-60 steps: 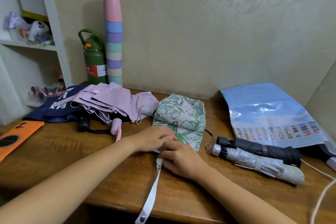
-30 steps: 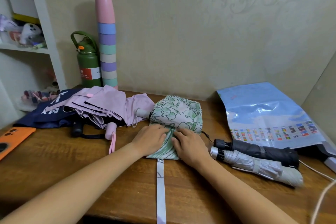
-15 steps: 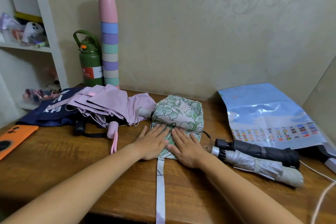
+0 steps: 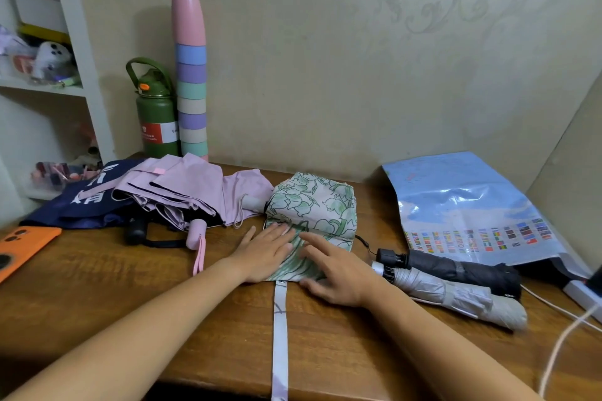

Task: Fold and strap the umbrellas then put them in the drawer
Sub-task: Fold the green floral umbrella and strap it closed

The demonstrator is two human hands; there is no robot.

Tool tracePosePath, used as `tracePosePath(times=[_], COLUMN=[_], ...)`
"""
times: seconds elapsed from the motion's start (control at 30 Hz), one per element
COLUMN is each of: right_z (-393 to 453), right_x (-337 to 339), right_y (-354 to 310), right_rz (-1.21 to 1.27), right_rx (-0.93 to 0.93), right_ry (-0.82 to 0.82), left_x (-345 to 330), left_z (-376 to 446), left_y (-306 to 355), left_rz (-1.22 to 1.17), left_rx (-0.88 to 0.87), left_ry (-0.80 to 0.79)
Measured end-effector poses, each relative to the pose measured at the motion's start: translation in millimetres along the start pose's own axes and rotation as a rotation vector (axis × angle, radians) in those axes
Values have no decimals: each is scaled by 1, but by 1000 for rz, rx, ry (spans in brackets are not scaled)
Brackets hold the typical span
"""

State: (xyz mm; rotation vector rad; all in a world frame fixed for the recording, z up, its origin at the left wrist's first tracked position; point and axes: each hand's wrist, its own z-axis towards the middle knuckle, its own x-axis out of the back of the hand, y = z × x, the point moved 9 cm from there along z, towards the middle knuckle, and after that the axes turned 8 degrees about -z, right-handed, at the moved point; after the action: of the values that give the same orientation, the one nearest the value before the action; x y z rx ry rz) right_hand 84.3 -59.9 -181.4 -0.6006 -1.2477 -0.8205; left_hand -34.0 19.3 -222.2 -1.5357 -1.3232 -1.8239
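Hanging off the desk [image 4: 97, 303] edge nearest the person, the strap [image 4: 280, 335] trails loose with its far end cut off by the frame. Just beyond, the left hand [image 4: 264, 252] and right hand [image 4: 335, 273] now lie flat, fingers straight, on the green-leaf umbrella [image 4: 319, 208] — a second ago they were bunched, gathering cloth, so the folds look pressed and strapping likely comes next. The pink umbrella [image 4: 192, 189] waits behind; no drawer shows.

- Umbrellas: 5 – floral [image 4: 312, 205], pink [image 4: 192, 189], navy [image 4: 88, 205], black [image 4: 456, 270], grey [image 4: 456, 296]
- Hands: 2 – left [image 4: 265, 254], right [image 4: 338, 270]
- Green bottle [image 4: 156, 114]: 1
- Orange phone [image 4: 22, 247]: 1
- Cup stack [image 4: 190, 75]: 1
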Motion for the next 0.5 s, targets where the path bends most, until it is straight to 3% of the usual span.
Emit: tracePosePath(times=[0.1,0.23,0.3,0.4,0.5], right_z=[5,13,18,28,31], right_x=[16,44,56,69,74], right_y=[-11,13,29,40,49], right_rz=[-157,-18,70,122,165], right_rx=[72,-206,-329,-411,-475], right_ry=[164,301,337,338,365], left_x=[8,41,53,73,87], left_z=[1,-6,-11,-27,-37], left_y=[1,2,-1,11,-4], left_rz=[-185,-555,-677,-723,-641], left_rx=[57,79,0,-235,-203], left_ry=[-34,159,267,403,670])
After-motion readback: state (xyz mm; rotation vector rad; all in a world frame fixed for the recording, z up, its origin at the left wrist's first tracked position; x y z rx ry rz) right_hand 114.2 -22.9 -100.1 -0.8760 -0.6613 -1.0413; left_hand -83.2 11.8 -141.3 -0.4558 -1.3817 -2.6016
